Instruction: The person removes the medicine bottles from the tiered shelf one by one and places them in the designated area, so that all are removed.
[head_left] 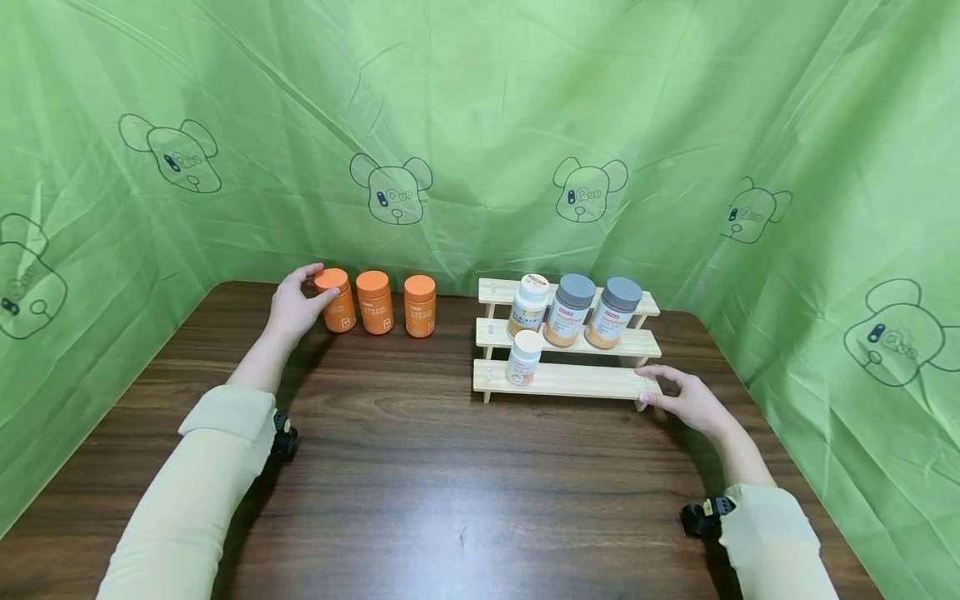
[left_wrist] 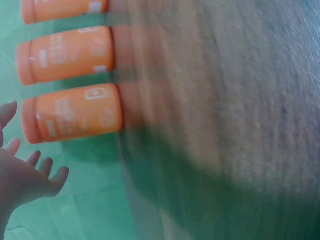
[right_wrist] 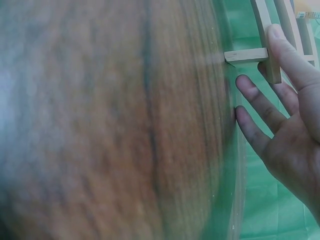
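My left hand is at the leftmost orange bottle, thumb and fingers spread about its lid. In the left wrist view, the fingertips stand apart from that bottle, beside its cap. Two more orange bottles stand upright to its right. My right hand pinches the right end of the lowest step of a three-tier wooden display rack. In the right wrist view, the thumb lies over the plank, a finger behind it, the other fingers loose.
On the rack's middle step stand a white bottle and two grey-lidded bottles. A small white bottle stands at the left of the lowest step. A green curtain hangs behind the dark wooden table.
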